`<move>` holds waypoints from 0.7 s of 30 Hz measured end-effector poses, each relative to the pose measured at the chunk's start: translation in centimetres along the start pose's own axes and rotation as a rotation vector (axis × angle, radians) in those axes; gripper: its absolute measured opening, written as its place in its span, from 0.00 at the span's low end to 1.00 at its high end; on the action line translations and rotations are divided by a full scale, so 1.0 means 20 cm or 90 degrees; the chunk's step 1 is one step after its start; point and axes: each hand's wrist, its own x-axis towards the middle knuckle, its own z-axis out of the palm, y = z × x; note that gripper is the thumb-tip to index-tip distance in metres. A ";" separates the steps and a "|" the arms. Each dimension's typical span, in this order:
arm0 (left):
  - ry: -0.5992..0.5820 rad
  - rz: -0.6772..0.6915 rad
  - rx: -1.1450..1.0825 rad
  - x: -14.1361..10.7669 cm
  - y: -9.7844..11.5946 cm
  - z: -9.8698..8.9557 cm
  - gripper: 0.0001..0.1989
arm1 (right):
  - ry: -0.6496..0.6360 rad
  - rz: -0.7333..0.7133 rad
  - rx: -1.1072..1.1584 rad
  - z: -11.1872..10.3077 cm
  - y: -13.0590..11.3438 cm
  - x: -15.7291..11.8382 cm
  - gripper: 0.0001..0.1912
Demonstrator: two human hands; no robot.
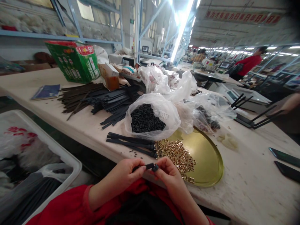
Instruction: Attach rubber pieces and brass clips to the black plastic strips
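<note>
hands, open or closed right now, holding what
Left hand: closed, holding a black strap.
Right hand: closed at the strap's end; exactly what it grips cannot be told.

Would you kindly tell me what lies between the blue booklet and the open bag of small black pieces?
Piles of dark strips lie between booklet and bag, in the head view.

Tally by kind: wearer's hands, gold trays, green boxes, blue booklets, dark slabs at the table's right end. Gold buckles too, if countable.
Hands: 2
Gold tray: 1
Green box: 1
Blue booklet: 1
Dark slabs: 2
Total: 7
Gold buckles: heaped, uncountable
</note>
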 end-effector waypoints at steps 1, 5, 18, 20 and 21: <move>-0.016 -0.001 0.010 0.00 0.00 0.00 0.13 | -0.012 0.015 0.005 -0.01 0.01 0.00 0.17; -0.084 -0.026 0.020 -0.02 -0.02 -0.01 0.13 | -0.080 0.082 0.010 -0.04 0.05 -0.01 0.18; -0.169 -0.039 0.063 -0.02 -0.08 0.01 0.12 | -0.150 0.120 -0.064 -0.07 0.12 -0.03 0.16; -0.171 -0.036 0.056 -0.02 -0.07 0.02 0.13 | -0.156 0.117 -0.069 -0.05 0.13 -0.04 0.16; -0.169 -0.040 0.048 -0.02 -0.07 0.02 0.13 | -0.155 0.109 -0.068 -0.05 0.14 -0.04 0.15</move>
